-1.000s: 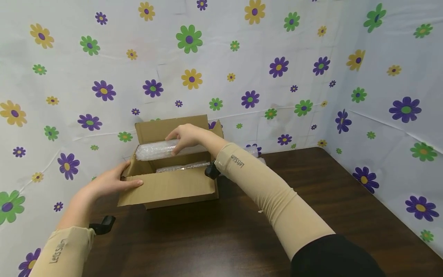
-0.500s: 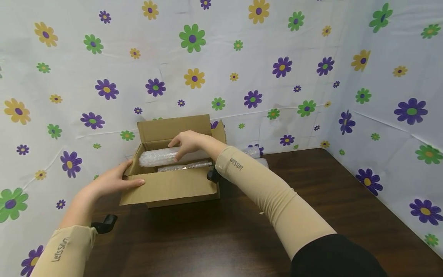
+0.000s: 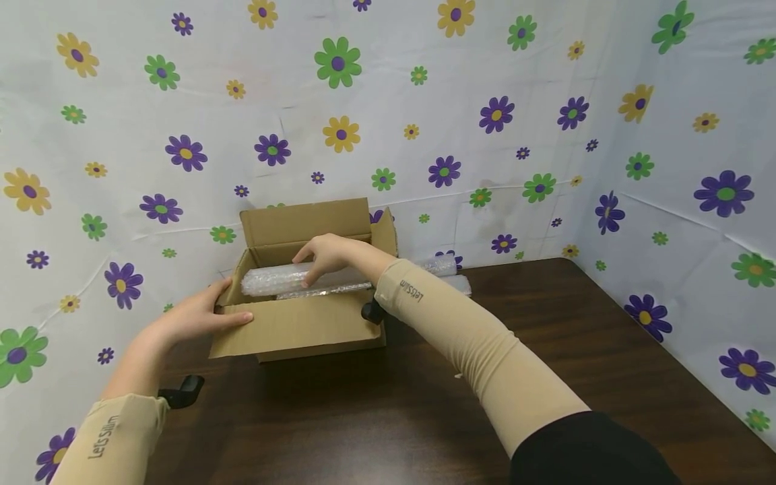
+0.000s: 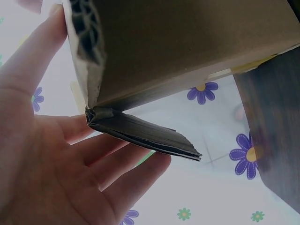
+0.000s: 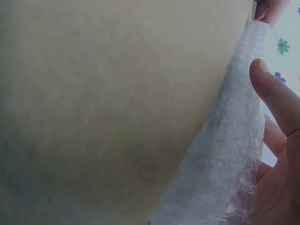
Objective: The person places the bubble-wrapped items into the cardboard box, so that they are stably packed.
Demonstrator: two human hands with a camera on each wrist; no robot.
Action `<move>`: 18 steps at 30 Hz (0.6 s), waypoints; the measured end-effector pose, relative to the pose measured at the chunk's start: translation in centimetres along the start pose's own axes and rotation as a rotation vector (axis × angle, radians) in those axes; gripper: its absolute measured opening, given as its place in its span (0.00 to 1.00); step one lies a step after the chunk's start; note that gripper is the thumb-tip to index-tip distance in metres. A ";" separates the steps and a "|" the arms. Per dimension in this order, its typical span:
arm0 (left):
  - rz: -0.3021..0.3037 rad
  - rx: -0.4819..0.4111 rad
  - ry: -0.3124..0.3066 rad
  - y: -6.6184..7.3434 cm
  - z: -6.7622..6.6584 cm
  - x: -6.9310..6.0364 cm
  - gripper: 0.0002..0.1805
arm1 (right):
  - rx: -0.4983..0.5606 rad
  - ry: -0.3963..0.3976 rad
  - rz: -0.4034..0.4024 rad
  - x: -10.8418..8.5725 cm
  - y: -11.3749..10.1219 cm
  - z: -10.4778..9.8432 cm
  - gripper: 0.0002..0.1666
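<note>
An open cardboard box [image 3: 297, 327] stands at the back of the table, its flaps spread. Inside it, a long bubble-wrapped bundle [image 3: 269, 279] lies crosswise near the top, and my right hand [image 3: 330, 256] grips it from above. Another bubble-wrapped item [image 3: 324, 291] shows just behind the front flap, mostly hidden. At the box's left front corner, my left hand [image 3: 188, 316] holds the cardboard, thumb over the front flap. The left wrist view shows its fingers behind a folded side flap [image 4: 145, 133]. In the right wrist view, the bubble wrap [image 5: 220, 140] lies along the thumb and fingers.
More bubble-wrapped bundles [image 3: 451, 275] lie on the table right of the box, partly hidden by my right arm. The dark wooden table [image 3: 545, 350] extends to the front and right. A flower-patterned sheet [image 3: 400, 101] hangs behind and on the right.
My right hand has lowered the bubble-wrapped bundle deeper into the box, towards the other wrapped item. The left hand keeps its hold on the box corner. The head view has shifted slightly.
</note>
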State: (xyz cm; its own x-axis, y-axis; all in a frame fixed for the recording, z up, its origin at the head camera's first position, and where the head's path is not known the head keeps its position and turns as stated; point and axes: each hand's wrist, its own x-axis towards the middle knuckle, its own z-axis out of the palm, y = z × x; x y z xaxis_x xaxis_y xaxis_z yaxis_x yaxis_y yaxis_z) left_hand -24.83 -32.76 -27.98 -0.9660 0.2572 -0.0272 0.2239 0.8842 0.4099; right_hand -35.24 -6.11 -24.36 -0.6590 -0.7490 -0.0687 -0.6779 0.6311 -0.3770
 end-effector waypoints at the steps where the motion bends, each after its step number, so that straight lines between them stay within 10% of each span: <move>1: 0.001 0.000 0.001 0.0 0.0 0.0 0.56 | 0.000 -0.001 -0.001 0.0 0.0 0.1 0.33; 18: 0.005 -0.003 0.009 -0.1 0.1 0.0 0.55 | 0.037 -0.009 0.004 -0.5 0.6 0.7 0.32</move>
State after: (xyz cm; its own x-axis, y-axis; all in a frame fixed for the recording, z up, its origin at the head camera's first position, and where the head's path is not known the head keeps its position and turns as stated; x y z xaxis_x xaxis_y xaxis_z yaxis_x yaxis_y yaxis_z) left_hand -24.86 -32.78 -28.09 -0.9659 0.2583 -0.0172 0.2285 0.8818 0.4125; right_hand -35.07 -5.46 -25.16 -0.6589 -0.7482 -0.0784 -0.6624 0.6264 -0.4109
